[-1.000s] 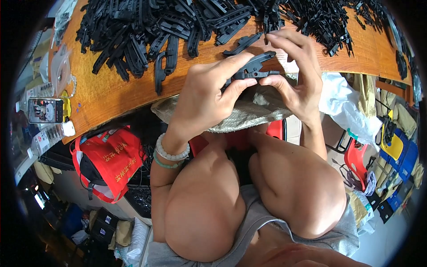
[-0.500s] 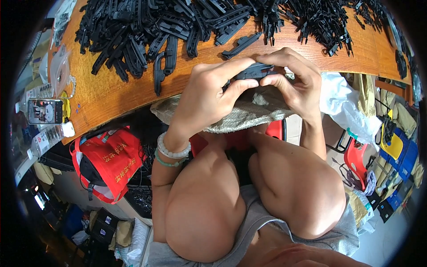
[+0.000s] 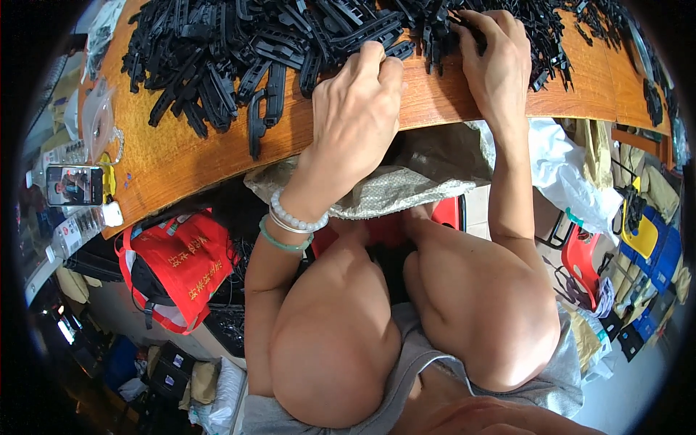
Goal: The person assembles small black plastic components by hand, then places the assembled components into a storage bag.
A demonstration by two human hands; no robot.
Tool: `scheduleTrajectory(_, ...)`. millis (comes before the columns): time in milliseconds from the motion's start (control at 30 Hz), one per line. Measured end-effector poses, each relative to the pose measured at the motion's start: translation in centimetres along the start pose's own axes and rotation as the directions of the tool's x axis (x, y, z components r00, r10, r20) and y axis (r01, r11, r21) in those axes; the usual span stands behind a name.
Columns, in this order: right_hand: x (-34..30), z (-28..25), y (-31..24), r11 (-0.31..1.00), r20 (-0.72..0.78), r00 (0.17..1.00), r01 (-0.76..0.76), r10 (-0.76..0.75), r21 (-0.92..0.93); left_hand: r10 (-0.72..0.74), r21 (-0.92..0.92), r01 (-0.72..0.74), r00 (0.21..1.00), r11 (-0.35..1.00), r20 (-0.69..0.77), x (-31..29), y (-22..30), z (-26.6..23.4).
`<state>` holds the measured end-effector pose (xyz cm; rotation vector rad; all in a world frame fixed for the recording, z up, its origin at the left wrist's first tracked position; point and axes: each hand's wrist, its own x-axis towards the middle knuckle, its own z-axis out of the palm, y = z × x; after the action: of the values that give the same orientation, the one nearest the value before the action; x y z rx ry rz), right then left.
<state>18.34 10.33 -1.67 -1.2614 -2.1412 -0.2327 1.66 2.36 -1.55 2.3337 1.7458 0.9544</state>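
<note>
- Head view, left hand: one, back upward, fingers curled, above the table near its front edge; fingertips at the lower fringe of the long black parts. Whether it is clamped on a part cannot be told, the palm being hidden.
- Right hand: one, reaching over the table, thumb and forefinger bent toward the small black parts; whether a part is pinched between them cannot be told.
- Long black parts: one large heap, plastic-looking, on the left and middle of the table, upper edge cut off by the frame.
- Small black parts: one dense heap, to the right of the long ones, partly behind the right hand.
- Table: wooden, orange-brown, front edge curved by the lens.
- Bracelets: white beads and a green band among them, on the left wrist.
- Woven sack: pale, below the table edge, between the forearms.
- Phone: screen lit, at far left, beside a clear bottle.
- Red bag: gold lettering, below the table, left of the knees.
</note>
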Motion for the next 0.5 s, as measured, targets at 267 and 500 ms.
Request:
scheduleTrajectory(267,-1.6,-0.6,-0.8,0.967,-0.016,0.992,-0.118,0.125,0.226,0.065,0.262,-0.049,0.996,0.964,-0.054,0.4,-0.6,0.3)
scheduleTrajectory(500,-2.4,-4.4,-2.1,0.079,0.456,0.874,-0.473,0.165,0.878,-0.001,-0.174,-0.063,0.938,0.983,-0.346,0.1,-0.5,-0.5)
